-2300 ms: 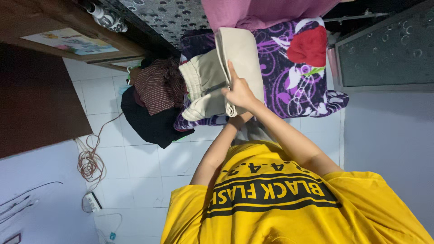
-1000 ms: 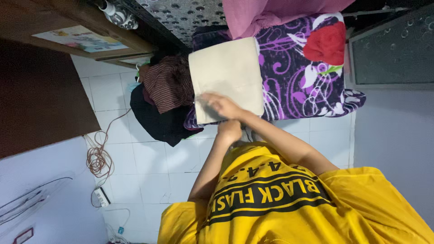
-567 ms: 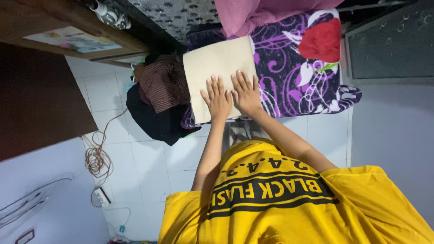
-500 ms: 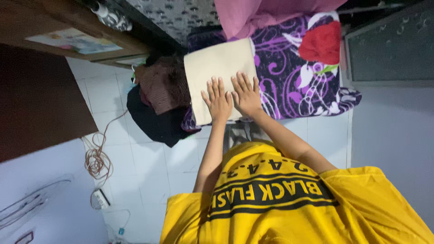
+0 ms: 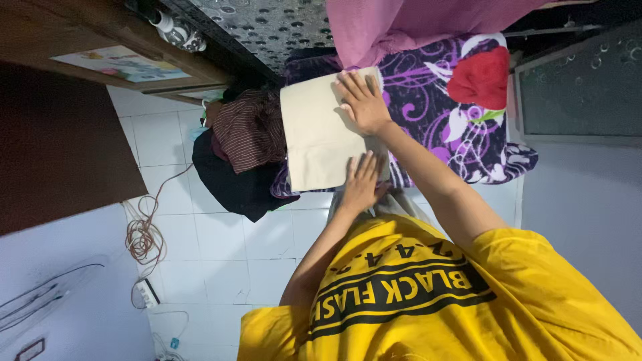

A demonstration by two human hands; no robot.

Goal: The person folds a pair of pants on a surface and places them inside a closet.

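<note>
step: pressing flat folded beige cloth (image 5: 321, 134), lying on purple floral blanket (image 5: 435, 113) at 12 o'clock | right hand (image 5: 361, 100) splaying flat at 1 o'clock corner | left hand (image 5: 361, 182) resting open-palmed at 5 o'clock edge | next likely needing both palms holding layers aligned

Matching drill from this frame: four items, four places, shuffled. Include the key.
Things:
1. folded beige cloth
2. striped maroon garment
3. coiled cable
4. pink cloth

Places:
A. on the white tiled floor
B. under the flat left hand and right hand, on the purple floral blanket
C. at the top edge of the view, beyond the blanket
D. piled on the black garment, beside the beige cloth

Pairs: 1-B, 2-D, 3-A, 4-C
</note>
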